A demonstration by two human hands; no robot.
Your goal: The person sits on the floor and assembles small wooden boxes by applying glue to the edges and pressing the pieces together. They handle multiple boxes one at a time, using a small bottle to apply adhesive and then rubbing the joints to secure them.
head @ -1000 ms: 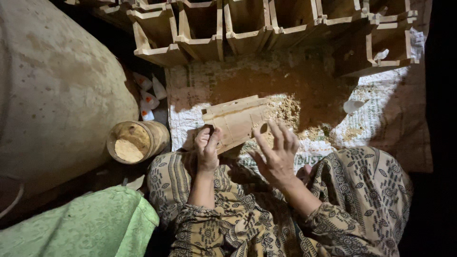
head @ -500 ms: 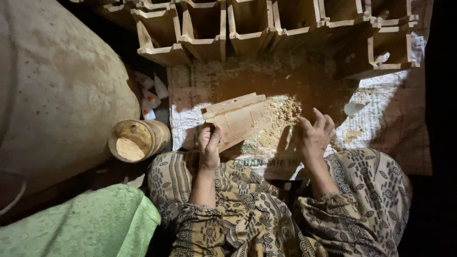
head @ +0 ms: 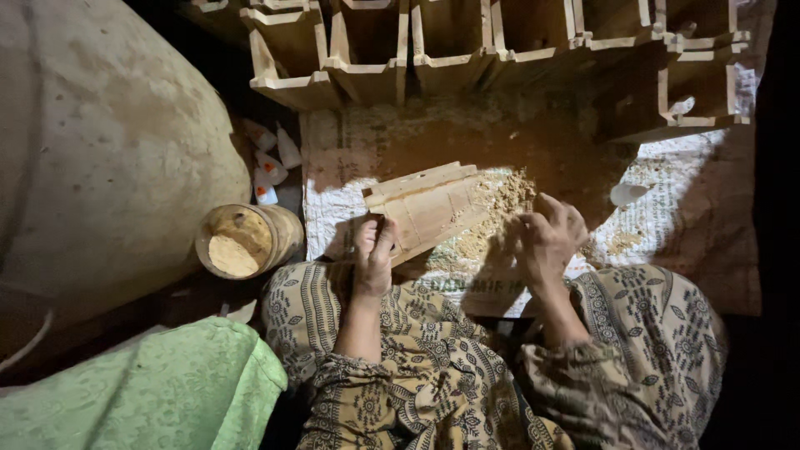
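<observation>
A small wooden box piece (head: 429, 204) lies tilted on a woven mat in front of my knees. My left hand (head: 373, 250) grips its near left edge with curled fingers. A heap of pale sawdust (head: 496, 212) is spread over the box's right side and the mat. My right hand (head: 552, 242) hovers over that sawdust with fingers bent and pinched together; whether it holds some sawdust I cannot tell. My patterned clothing fills the lower view.
A round container of sawdust (head: 242, 242) lies on its side to the left. Small white glue bottles (head: 271, 162) stand behind it. A row of open wooden boxes (head: 500, 46) lines the back. A large sack (head: 100, 150) and green cloth (head: 150, 392) are at left.
My right hand moved from the box's near edge rightwards onto the sawdust heap and its spread fingers curled in. My left hand stayed on the box.
</observation>
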